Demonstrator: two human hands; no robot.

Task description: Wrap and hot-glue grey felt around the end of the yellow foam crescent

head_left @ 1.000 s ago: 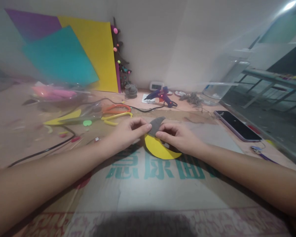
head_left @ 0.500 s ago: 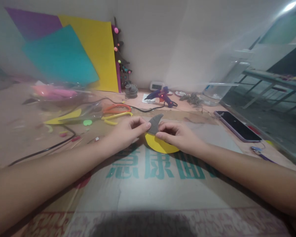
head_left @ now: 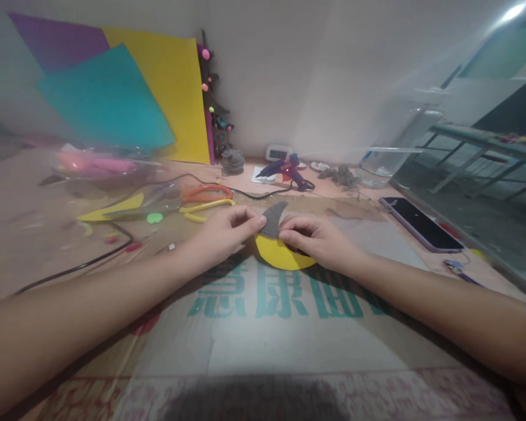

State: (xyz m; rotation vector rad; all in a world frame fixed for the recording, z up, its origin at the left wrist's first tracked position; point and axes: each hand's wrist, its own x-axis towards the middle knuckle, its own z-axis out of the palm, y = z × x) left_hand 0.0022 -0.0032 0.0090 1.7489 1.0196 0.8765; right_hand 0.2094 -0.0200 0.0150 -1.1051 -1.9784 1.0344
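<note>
Left hand [head_left: 230, 231]: thumb and fingers clamped on the left edge of the curved grey piece [head_left: 275, 219], wrist low, forearm angled in from the near left; right hand [head_left: 311, 237]: thumb and fingertips pinched at the same piece's lower right edge, fingers curled, forearm mirroring the other; whether this pinch also takes in the yellow crescent [head_left: 280, 255] cannot be told.

Grey piece: between the two hands, tip upward and leaning right; yellow crescent: directly below it, its right end by the right hand.

Step in hand, by judgement: setting or pressing the grey piece against the crescent; the next move would call for even, light finger pressure along the join, both edges held level.

Farther out: scissors [head_left: 208, 193], orange and yellow handles, just beyond the left hand; glue gun [head_left: 287, 169], red light showing, ahead of both hands; phone [head_left: 423, 225], well to the right of the right hand; green cutout [head_left: 155, 218], left of the left hand, on the table [head_left: 39, 245].
</note>
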